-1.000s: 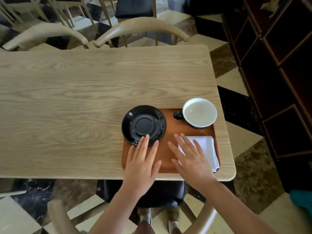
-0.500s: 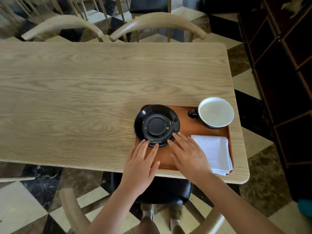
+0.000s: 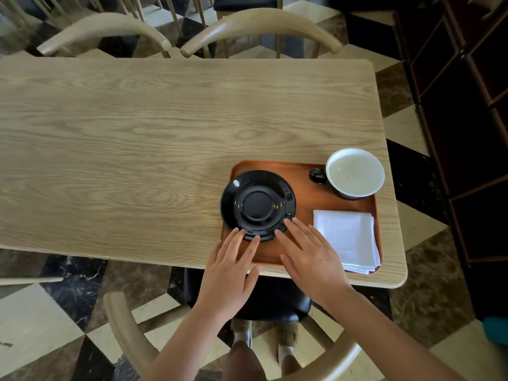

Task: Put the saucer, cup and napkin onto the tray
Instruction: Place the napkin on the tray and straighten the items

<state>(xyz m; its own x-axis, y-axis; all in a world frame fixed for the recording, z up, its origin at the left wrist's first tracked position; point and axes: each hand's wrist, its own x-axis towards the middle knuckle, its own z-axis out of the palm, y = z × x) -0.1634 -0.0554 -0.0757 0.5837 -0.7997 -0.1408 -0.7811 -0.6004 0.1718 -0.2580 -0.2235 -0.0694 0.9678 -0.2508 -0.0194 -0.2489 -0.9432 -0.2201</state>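
Observation:
A brown wooden tray point(image 3: 308, 199) lies at the near right of the table. On its left part rests a black saucer point(image 3: 257, 205), overhanging the tray's left rim slightly. A white cup point(image 3: 354, 173) with a dark handle stands at the tray's far right corner. A folded white napkin point(image 3: 347, 239) lies at the near right. My left hand point(image 3: 229, 273) is flat, fingers apart, fingertips touching the saucer's near edge. My right hand point(image 3: 310, 257) is flat too, fingertips at the saucer's near right edge, beside the napkin.
The light wooden table point(image 3: 137, 149) stretches to the left and far side. Two curved wooden chair backs point(image 3: 258, 26) stand at the far edge, another chair point(image 3: 126, 334) is below me. Dark shelving point(image 3: 467, 105) stands to the right.
My right hand slid left off the napkin to the saucer's near right edge. The left hand stays at the saucer's near edge. The view shifted, so the tray appears further right.

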